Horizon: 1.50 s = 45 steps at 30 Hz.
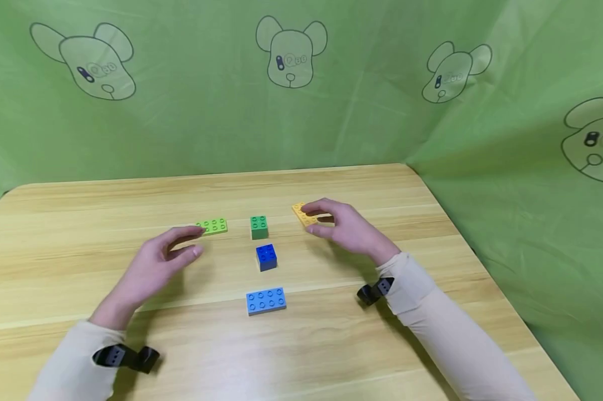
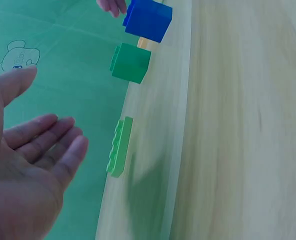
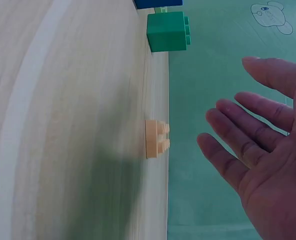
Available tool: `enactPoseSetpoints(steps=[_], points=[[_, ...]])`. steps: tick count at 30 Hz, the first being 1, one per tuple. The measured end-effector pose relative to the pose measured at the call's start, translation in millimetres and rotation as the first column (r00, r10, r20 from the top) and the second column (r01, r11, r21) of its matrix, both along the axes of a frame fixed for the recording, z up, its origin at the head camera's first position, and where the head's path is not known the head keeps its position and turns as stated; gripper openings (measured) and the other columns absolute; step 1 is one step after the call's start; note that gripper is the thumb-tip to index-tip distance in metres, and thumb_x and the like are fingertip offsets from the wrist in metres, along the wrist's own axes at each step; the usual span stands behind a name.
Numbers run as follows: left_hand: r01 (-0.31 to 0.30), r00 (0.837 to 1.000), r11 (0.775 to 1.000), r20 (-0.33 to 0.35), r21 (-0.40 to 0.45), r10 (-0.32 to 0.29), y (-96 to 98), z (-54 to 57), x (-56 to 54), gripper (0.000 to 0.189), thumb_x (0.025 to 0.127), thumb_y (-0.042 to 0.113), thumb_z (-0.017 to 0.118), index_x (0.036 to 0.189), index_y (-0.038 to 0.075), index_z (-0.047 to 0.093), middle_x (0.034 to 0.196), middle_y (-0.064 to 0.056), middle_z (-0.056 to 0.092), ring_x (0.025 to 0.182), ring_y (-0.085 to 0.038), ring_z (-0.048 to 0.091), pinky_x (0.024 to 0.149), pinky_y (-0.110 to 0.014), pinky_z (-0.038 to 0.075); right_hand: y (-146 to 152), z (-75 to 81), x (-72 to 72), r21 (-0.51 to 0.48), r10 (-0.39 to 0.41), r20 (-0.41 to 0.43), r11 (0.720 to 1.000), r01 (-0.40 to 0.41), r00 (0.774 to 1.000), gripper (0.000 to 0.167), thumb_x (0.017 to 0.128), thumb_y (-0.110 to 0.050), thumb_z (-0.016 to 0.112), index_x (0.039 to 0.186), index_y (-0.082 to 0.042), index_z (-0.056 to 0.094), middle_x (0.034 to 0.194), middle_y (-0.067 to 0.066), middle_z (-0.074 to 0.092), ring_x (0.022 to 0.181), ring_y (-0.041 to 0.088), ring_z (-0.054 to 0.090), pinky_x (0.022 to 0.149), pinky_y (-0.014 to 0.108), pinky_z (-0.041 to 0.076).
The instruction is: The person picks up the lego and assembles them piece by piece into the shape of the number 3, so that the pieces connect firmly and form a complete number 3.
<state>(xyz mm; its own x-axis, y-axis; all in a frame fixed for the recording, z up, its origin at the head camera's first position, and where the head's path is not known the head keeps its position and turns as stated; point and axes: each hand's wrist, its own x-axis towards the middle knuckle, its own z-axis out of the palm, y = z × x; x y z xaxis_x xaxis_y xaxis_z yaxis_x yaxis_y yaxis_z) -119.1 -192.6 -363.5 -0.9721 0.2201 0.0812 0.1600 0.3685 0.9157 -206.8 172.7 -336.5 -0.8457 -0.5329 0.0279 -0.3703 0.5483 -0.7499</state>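
In the head view my left hand point(image 1: 153, 264) hovers over the table, its fingertips overlapping the near end of a flat lime-green brick point(image 1: 214, 225). The left wrist view shows that hand apart from the lime brick point(image 2: 120, 147), with nothing in its fingers. My right hand point(image 1: 349, 228) is held above a flat orange-yellow brick point(image 1: 304, 214), partly hiding it. Its fingers are loosely spread and empty in the right wrist view, with the orange brick point(image 3: 155, 139) beyond them. Between the hands stand a green square brick point(image 1: 258, 228) and a dark blue square brick point(image 1: 266, 258).
Closer to me lies a flat light blue brick point(image 1: 266, 301), studs up. All the bricks sit on a wooden table point(image 1: 301, 356). A green curtain point(image 1: 206, 122) with printed animal heads hangs behind the table and along its right side. A black wrist camera point(image 1: 126, 357) sits on each cuff.
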Motion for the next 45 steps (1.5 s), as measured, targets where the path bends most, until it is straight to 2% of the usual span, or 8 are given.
enactPoseSetpoints(steps=[3,13,22,26,29,33,39,45], points=[[0.015,1.000,0.999,0.004,0.032,-0.015,3.3,-1.1,-0.1,0.047,0.097,0.023,0.065,0.136,0.000,0.052,0.138,-0.015,0.053,0.127,-0.033,0.050,0.094,-0.018,0.046,-2,-0.4,0.5,-0.031,0.010,0.018,0.999,-0.009,1.000,0.041,0.094,-0.014,0.068,0.132,-0.003,0.057,0.132,0.010,0.057,0.122,0.033,0.053,0.106,0.047,0.041],[0.042,0.998,0.999,0.046,0.034,-0.044,9.5,-5.7,0.4,0.046,0.095,0.023,0.068,0.134,0.002,0.055,0.134,-0.014,0.056,0.123,-0.031,0.054,0.094,-0.023,0.048,-8,-1.8,-0.5,-0.056,0.030,0.030,0.998,-0.028,0.999,0.037,0.093,-0.012,0.069,0.128,-0.005,0.061,0.127,0.008,0.060,0.119,0.031,0.056,0.104,0.046,0.043],[0.113,0.990,0.989,0.070,0.100,-0.120,14.0,-7.9,2.1,0.053,0.093,0.016,0.069,0.139,-0.002,0.049,0.138,-0.016,0.053,0.124,-0.035,0.053,0.096,-0.024,0.047,-15,-3.1,-1.2,-0.084,0.075,0.048,0.994,-0.071,0.996,0.032,0.092,-0.008,0.069,0.124,-0.007,0.064,0.124,0.001,0.063,0.115,0.018,0.057,0.101,0.037,0.045],[0.130,0.987,0.986,0.079,0.102,-0.138,14.6,-9.2,2.6,0.050,0.093,0.016,0.070,0.137,-0.001,0.052,0.138,-0.015,0.053,0.123,-0.035,0.054,0.096,-0.024,0.047,-18,-3.0,-0.3,-0.093,0.094,0.077,0.992,-0.087,0.993,0.032,0.093,-0.010,0.069,0.124,-0.008,0.064,0.122,0.002,0.063,0.117,0.025,0.057,0.101,0.039,0.046],[0.142,0.985,0.983,0.082,0.118,-0.152,15.7,-10.4,3.3,0.048,0.092,0.015,0.071,0.134,-0.001,0.054,0.137,-0.016,0.054,0.122,-0.035,0.055,0.095,-0.026,0.048,-20,-3.8,-0.1,-0.109,0.112,0.105,0.989,-0.100,0.988,0.032,0.093,-0.009,0.068,0.125,-0.006,0.063,0.123,0.008,0.063,0.118,0.031,0.056,0.102,0.042,0.045],[0.168,0.980,0.975,0.079,0.146,-0.180,18.2,-11.5,4.5,0.048,0.090,0.013,0.072,0.133,-0.001,0.055,0.137,-0.016,0.053,0.121,-0.036,0.055,0.094,-0.028,0.049,-23,-5.1,0.7,-0.136,0.139,0.125,0.983,-0.121,0.982,0.032,0.092,-0.007,0.068,0.124,-0.005,0.063,0.124,0.012,0.063,0.118,0.033,0.056,0.102,0.045,0.044],[0.195,0.976,0.970,0.067,0.143,-0.206,24.6,-10.6,6.2,0.048,0.088,0.013,0.074,0.131,0.001,0.057,0.137,-0.014,0.053,0.122,-0.036,0.054,0.095,-0.030,0.049,-28,-7.5,1.5,-0.148,0.163,0.136,0.979,-0.142,0.977,0.032,0.092,-0.008,0.069,0.123,-0.005,0.064,0.122,0.004,0.064,0.119,0.031,0.055,0.103,0.045,0.043],[0.221,0.970,0.967,0.080,0.123,-0.232,34.4,-4.9,11.6,0.048,0.087,0.018,0.076,0.131,0.004,0.059,0.137,-0.010,0.054,0.125,-0.036,0.052,0.101,-0.038,0.045,-31,-9.6,2.8,-0.121,0.174,0.132,0.980,-0.158,0.976,0.032,0.092,-0.010,0.069,0.123,-0.006,0.064,0.122,0.002,0.064,0.118,0.028,0.056,0.103,0.042,0.043]])
